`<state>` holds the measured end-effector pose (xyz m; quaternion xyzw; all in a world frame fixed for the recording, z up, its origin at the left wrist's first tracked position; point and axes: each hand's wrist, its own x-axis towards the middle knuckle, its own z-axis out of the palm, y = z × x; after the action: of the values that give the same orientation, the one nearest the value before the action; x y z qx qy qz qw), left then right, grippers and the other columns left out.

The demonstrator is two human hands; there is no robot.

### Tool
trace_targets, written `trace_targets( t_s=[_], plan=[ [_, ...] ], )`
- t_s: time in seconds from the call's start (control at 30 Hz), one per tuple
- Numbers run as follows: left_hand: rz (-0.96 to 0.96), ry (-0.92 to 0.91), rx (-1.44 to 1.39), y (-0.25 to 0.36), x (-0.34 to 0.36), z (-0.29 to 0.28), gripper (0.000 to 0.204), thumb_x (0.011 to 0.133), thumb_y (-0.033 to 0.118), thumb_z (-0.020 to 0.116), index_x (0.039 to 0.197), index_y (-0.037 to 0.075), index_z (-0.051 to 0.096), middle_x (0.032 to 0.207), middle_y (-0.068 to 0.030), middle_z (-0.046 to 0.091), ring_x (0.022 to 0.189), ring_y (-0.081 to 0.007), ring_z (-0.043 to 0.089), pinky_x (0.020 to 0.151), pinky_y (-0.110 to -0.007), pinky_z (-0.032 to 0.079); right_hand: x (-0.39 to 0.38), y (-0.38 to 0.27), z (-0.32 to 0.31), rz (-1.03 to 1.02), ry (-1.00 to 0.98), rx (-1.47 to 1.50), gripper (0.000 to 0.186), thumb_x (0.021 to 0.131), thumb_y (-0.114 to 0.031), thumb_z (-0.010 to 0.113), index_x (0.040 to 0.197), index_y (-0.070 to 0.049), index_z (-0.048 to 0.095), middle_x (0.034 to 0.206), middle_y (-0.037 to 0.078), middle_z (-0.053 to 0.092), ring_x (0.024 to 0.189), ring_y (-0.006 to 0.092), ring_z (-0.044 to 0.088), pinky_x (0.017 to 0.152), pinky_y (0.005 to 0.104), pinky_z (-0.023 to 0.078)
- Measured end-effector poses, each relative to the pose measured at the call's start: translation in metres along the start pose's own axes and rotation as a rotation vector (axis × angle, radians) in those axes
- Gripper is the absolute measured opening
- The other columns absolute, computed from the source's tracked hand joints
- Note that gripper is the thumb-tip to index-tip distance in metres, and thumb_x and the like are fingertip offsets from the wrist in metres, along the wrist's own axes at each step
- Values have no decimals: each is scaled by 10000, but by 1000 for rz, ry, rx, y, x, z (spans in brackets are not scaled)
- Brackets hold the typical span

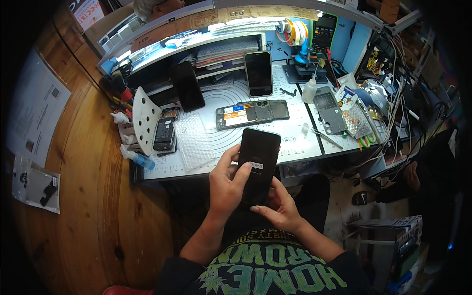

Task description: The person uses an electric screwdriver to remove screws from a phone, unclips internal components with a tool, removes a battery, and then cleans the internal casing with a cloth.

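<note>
A dark smartphone (260, 147) is held over the front edge of the workbench, its screen facing up. My left hand (225, 186) grips its left side, fingers behind it and thumb on a small white label on the screen. Around its lower right edge my right hand (284, 209) is closed, thumb near the bottom corner. Just beyond lies an opened phone (237, 116) with its battery and inner parts showing. A sheet of bubble wrap (194, 142) is left of the held phone.
Two phones stand upright at the back, a black one (187, 87) and a silver-edged one (258, 73). Left are another opened phone (165, 135) and a white perforated holder (145, 120). Right are a dropper bottle (309, 91), a phone back panel (330, 112), tweezers (328, 139) and tangled cables.
</note>
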<state>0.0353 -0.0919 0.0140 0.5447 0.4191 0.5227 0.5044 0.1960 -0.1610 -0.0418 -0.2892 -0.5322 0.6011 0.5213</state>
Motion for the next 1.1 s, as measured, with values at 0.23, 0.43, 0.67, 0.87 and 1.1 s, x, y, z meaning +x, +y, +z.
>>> trace_targets(
  t_s=[0.23,0.43,0.67,0.87,1.1],
  plan=[
    [-41,-38,-76,1,-1,-5,535,966,41,608,1459,-101,457,1191,-152,667,926,-123,698,771,-245,564,0,-1,1,-2,7,-4,799,938,45,693,1589,23,229,1426,180,558,1305,203,564,1083,345,479],
    [-235,-266,-461,-11,-5,1,748,1017,354,627,1549,-68,313,1234,-128,587,956,-152,630,819,-282,541,16,-45,3,-430,-15,-913,769,790,-188,895,1436,26,538,1152,140,626,976,250,640,865,331,562],
    [-483,-595,-1233,-23,-16,6,877,1029,627,389,1565,-60,285,1184,-147,599,828,-202,584,671,-358,518,23,-63,-17,-410,251,-689,278,872,37,760,1140,-21,713,1073,109,628,905,185,687,772,307,562],
    [-472,-551,-1155,-19,-26,9,825,1036,645,350,1468,-56,391,1183,-150,577,826,-234,594,666,-380,530,24,-67,-22,-456,211,-428,172,928,80,676,1092,30,666,1131,148,612,906,185,696,792,298,568],
    [-465,-553,-1125,-22,-24,7,826,1042,640,346,1476,-61,401,1192,-174,574,854,-257,635,685,-405,567,19,-70,-16,-331,118,-34,139,994,95,558,1129,77,587,1177,160,563,804,186,718,774,302,614]
  ],
)
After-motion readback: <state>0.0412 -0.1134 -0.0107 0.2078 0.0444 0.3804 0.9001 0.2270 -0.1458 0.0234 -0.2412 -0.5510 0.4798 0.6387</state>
